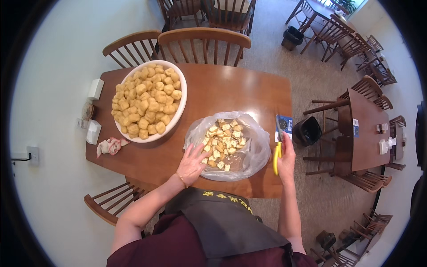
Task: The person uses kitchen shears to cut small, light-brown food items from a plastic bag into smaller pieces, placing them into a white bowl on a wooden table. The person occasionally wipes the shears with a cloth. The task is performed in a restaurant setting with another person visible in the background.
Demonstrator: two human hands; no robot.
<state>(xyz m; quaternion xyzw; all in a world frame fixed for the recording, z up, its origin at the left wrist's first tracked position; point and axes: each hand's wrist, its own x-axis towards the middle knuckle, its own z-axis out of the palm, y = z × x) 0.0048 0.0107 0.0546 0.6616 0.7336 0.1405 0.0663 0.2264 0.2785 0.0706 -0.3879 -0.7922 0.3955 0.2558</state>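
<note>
My left hand (pixel 193 163), fingers spread, rests at the left side of a clear plastic bag (pixel 257 143), its fingertips at the cut tofu puffs (pixel 227 137) inside. In my right hand (pixel 287 158), at the table's right edge, is a pair of scissors with yellow handles (pixel 277 157), blades pointing away from me. The bag lies open on the wooden table (pixel 230 86). To its upper left stands a large white basin (pixel 181 100) heaped with whole golden tofu puffs (pixel 146 100).
A crumpled cloth (pixel 111 147), white boxes (pixel 93 131) and jars (pixel 88 110) are along the table's left end. A printed card (pixel 285 125) lies beneath the scissor blades. Chairs (pixel 203 33) stand at the far side; a black bin (pixel 308 130) is on the floor to the right.
</note>
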